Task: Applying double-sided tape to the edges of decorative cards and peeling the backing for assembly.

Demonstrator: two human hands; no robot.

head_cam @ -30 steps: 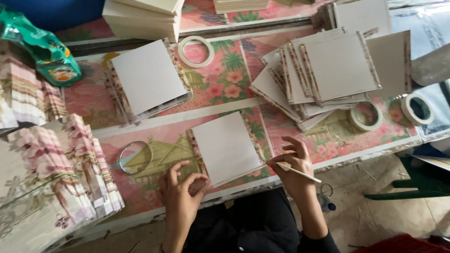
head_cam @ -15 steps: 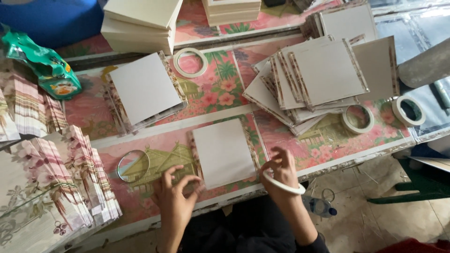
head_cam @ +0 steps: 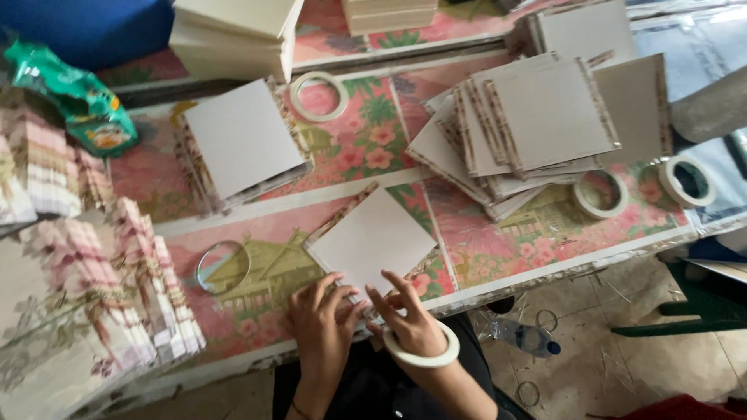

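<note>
A white square board [head_cam: 373, 237] with patterned paper folded along its edges lies turned cornerwise on the floral table cover [head_cam: 350, 148]. My left hand [head_cam: 320, 323] and my right hand [head_cam: 406, 317] meet at the board's near corner, fingertips pinching and pressing its edge. A roll of white tape [head_cam: 424, 355] sits around my right wrist like a bracelet.
Stacks of similar wrapped boards lie at centre left [head_cam: 241, 140] and at the right [head_cam: 537, 117]. Piles of patterned paper [head_cam: 85, 288] fill the left side. Tape rolls [head_cam: 319, 95], [head_cam: 601, 194], [head_cam: 689, 183], a clear round lid [head_cam: 223, 266] and a green bag [head_cam: 78, 101] sit around. A plastic bottle [head_cam: 525, 338] lies on the floor.
The board has turned from square-on to cornerwise. My right hand no longer holds the thin stick seen a second ago; the tape roll slid onto its wrist. Both hands closed in on the near corner.
</note>
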